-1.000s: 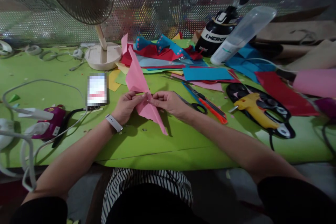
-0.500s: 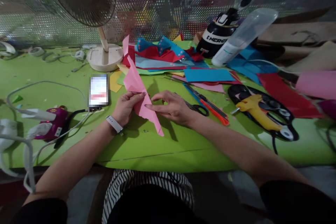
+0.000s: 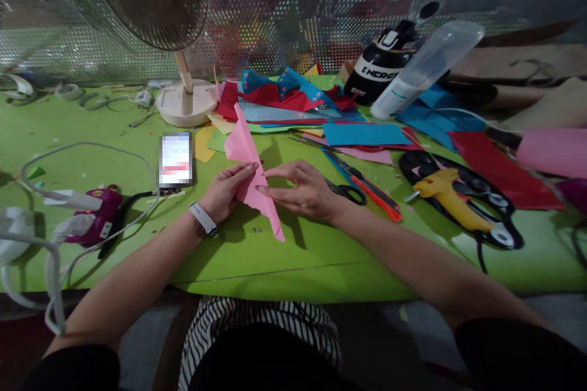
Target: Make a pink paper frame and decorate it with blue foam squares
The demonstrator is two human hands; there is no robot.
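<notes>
A folded sheet of pink paper [image 3: 246, 145] is held up at a slant over the green table in front of me. My left hand [image 3: 225, 191] pinches its left side between thumb and fingers, a watch with a pale band on that wrist. On the paper's right edge, the thumb and fingertips of my right hand [image 3: 300, 189] press together around the fold. The black-handled scissors [image 3: 351, 193] lie just beyond my right hand, partly hidden by it.
An orange cutter [image 3: 376, 198] and a yellow glue gun [image 3: 452, 198] lie to the right. Coloured paper, a black bottle [image 3: 378, 67] and a fan [image 3: 186, 101] stand behind. A phone [image 3: 175, 160], cables and a purple power strip [image 3: 98, 217] are at left.
The top of the pink paper has swung down and slightly right, its fold looking narrower. Both hands keep their grip. The whole view has shifted slightly.
</notes>
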